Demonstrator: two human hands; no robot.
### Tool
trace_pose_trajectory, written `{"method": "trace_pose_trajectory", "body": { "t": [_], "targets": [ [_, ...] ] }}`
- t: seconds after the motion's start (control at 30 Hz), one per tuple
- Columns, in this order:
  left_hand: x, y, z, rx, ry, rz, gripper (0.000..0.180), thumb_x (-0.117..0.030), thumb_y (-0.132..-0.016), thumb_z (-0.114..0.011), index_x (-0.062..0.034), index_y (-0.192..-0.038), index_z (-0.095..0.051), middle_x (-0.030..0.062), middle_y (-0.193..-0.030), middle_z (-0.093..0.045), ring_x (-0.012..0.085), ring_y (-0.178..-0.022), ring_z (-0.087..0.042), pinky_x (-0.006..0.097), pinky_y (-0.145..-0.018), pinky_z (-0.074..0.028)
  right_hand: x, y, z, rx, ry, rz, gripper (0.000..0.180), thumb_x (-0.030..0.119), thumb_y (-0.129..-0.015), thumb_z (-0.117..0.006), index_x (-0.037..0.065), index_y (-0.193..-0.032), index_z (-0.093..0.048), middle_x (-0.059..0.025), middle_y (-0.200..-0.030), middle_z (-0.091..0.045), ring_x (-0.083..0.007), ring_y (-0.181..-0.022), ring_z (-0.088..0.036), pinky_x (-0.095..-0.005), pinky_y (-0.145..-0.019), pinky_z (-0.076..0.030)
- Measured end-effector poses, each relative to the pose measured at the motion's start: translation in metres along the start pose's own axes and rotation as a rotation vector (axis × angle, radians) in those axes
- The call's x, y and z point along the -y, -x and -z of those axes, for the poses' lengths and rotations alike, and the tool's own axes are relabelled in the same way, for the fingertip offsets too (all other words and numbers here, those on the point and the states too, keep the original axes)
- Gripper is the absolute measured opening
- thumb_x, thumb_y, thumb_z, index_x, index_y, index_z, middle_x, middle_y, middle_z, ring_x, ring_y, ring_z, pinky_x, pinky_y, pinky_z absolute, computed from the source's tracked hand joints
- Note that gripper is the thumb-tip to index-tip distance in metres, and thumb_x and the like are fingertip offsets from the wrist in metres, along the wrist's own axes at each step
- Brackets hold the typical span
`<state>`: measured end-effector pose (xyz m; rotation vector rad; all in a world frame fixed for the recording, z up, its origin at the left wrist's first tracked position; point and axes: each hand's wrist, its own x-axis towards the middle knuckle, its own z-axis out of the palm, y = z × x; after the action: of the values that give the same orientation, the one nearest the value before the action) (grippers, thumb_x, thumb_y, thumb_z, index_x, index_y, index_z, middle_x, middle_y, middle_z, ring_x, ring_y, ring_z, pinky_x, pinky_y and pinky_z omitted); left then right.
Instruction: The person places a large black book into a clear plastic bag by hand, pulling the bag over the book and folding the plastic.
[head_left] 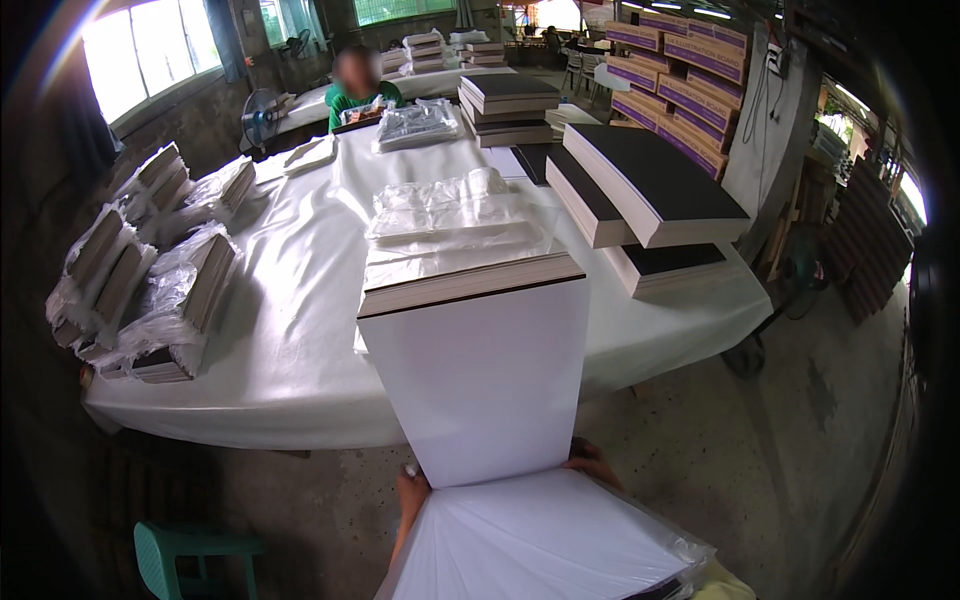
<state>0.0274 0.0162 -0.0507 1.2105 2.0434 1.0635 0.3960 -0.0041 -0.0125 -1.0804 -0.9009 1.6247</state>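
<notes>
My left hand (411, 490) and right hand (594, 465) stand apart, flanking the white stack (488, 375) beside the plastic (540, 535); I cannot tell their grip. Its far end over the table (290, 385), it looks heavy, stiff, best held by both sides.

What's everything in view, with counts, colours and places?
Board stack: one, white and cream, centre
Plastic bag: one, clear, stack's near end
Plastic pile: one, translucent, mid-table
Black-topped stacks: several, black, table's right
Wrapped bundles: several, cream, table's left
Table: one, white, centre
Cartons: many, brown, purple, back right
Stool: one, green, lower left
Fans: several, blue or dark, both sides
Windows: several, bright, back left
Co-worker: one, green top, far side
Left fingers: one hand, bare, stack's left
Right fingers: one hand, bare, stack's right
</notes>
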Motion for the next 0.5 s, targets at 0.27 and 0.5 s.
{"method": "trace_pose_trajectory", "body": {
  "t": [0.27,0.5],
  "targets": [
    [-0.14,0.01,0.112,0.001,-0.052,-0.245,0.019,-0.01,-0.078,-0.052,0.0023,-0.093,-0.053,0.0165,-0.065,-0.056,0.0229,-0.058,-0.055,0.032,-0.055,-0.042,0.062,0.022,0.032,-0.409,0.338,0.198,0.047,0.017,-0.071,-0.056,0.007,-0.116,-0.045,-0.0049,-0.095,-0.048,-0.0157,-0.086,-0.047,-0.0264,-0.074,-0.039],
    [-0.286,0.042,0.164,0.512,0.531,-0.404,0.025,-0.022,-0.087,-0.045,0.0004,-0.086,-0.057,0.004,-0.074,-0.054,0.012,-0.074,-0.048,0.025,-0.064,-0.039,0.242,0.006,-0.074,0.034,0.255,0.558,0.027,0.008,-0.071,-0.056,0.005,-0.098,-0.056,0.0009,-0.086,-0.049,-0.0083,-0.077,-0.045,-0.0223,-0.071,-0.038]
  ]
}}
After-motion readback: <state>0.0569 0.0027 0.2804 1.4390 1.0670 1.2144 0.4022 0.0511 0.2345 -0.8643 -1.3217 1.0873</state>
